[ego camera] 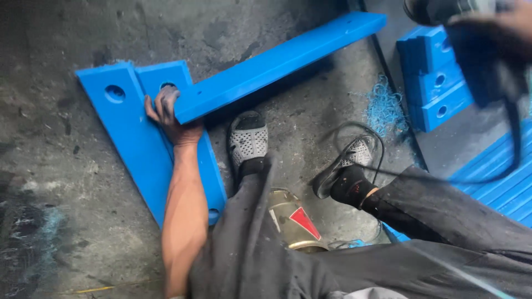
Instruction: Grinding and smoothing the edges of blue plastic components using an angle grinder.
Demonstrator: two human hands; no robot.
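- The left hand (169, 113) is clamped on the near end of a long blue plastic bar (277, 61), fingers curled over its edge, holding it where it crosses two flat blue plates (124, 124) lying on the concrete floor (66, 210).
- The right hand (487, 27), up and well away from the left, appears closed around a dark power tool (443, 10); the view is blurred, so the tool's kind is uncertain.
- Step in hand, as judged: steadying the bar against the plates.
- Blue shavings (385, 108) and stacked blue blocks (435, 83) lie beyond the feet, below the right hand.
- Bringing the tool over would call for keeping the bar pinned and the cable (499, 171) clear.
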